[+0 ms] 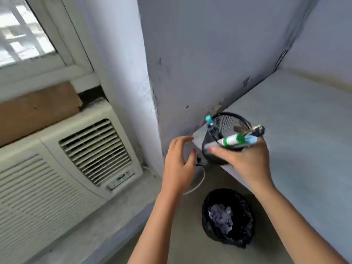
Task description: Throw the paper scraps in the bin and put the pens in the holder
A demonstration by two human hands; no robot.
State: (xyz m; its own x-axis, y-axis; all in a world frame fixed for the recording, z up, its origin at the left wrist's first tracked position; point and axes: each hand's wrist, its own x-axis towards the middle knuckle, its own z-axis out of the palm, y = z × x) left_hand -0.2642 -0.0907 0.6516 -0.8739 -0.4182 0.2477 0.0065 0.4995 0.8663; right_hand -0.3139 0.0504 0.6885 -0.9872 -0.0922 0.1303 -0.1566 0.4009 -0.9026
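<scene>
Black metal-mesh holder [226, 123]; glossy plastic bin liner [245, 221].

Grey desk [297, 130] running along the right, bare but for a black mesh holder [224, 138] at its near-left corner, hard against the wall. Several pens standing in the holder, one with a teal cap [209, 119]. Below, grey floor [182, 235] with a black-lined bin [228, 218] just beside the desk edge, crumpled paper scraps [222, 218] inside.
</scene>
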